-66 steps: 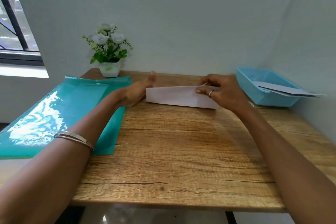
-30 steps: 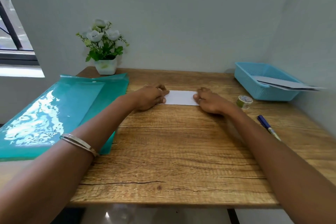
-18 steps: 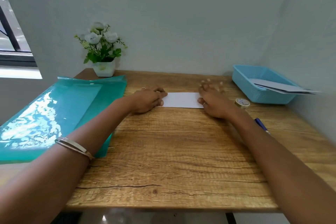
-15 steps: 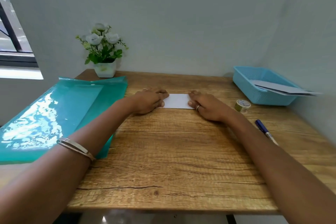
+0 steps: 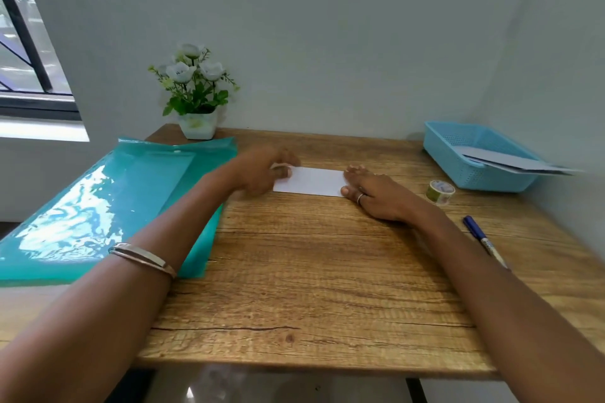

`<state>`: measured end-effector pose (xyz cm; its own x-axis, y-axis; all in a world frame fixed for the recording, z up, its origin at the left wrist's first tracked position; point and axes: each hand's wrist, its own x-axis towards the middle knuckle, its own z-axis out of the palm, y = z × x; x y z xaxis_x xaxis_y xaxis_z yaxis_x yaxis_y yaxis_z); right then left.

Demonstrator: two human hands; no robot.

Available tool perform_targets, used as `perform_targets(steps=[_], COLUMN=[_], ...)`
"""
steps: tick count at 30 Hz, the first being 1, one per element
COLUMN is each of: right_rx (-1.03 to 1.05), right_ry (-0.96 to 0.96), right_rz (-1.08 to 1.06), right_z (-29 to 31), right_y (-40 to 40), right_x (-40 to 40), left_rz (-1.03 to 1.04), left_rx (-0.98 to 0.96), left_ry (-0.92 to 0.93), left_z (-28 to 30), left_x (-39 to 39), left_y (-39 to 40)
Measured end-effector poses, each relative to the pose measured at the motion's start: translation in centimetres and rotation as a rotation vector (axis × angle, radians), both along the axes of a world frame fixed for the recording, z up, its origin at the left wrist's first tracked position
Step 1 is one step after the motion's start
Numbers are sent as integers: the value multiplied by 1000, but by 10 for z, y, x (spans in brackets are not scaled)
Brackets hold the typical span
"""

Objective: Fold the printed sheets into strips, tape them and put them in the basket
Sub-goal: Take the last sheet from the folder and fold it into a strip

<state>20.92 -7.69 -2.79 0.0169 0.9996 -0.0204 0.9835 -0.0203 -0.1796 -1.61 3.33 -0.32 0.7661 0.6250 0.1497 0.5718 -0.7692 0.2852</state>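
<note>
Folded white paper strip [image 5: 309, 180] lies flat on the wooden surface [image 5: 314, 275], toward the far edge, roughly midway between left and right sides.

Left hand [image 5: 262, 173]: blurred; rests on the left end of the strip, fingers bent with tips at the paper. Whether it pinches the paper or only presses on it cannot be told. Two metal bangles [image 5: 142, 258] sit on the left forearm.

Right hand [image 5: 376, 195]: laid flat, fingers straight and together, pressing down the right end of the strip. Thumb lies along the near edge of the paper. A ring shows on one finger. Nothing is gripped.

Light blue perforated plastic basket [image 5: 458, 163]: far right corner of the surface. Grey folded sheets [image 5: 514, 162] lie inside it, with their right ends overhanging the rim.

Small roll of clear tape [image 5: 440, 192]: just in front of the basket, between it and the right hand, apart from both.

Blue pen [image 5: 483, 239]: near the right edge, beside the right forearm.

Translucent teal plastic folder [image 5: 108, 206]: covers the left side of the surface and overhangs its left edge.

White pot of white flowers with green leaves [image 5: 196, 98]: far left corner, against the wall.
</note>
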Motion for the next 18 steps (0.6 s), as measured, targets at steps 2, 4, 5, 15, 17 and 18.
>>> perform_targets(steps=[2, 4, 5, 15, 17, 18], right_rx=[21, 67, 122, 342, 263, 246], right_ry=[-16, -28, -33, 105, 58, 32], right_rz=[8, 14, 18, 416, 441, 437], right_z=[4, 10, 13, 62, 55, 50], right_y=[-4, -5, -8, 68, 92, 101], right_x=[0, -2, -3, -153, -184, -194], left_rz=[76, 173, 226, 722, 783, 798], left_rx=[21, 2, -33, -67, 20, 37], left_ry=[-105, -117, -90, -30, -133, -168], left_z=[19, 39, 47, 19, 5, 0], left_x=[-11, -30, -40, -154, -166, -168], left_y=[0, 4, 7, 43, 49, 50])
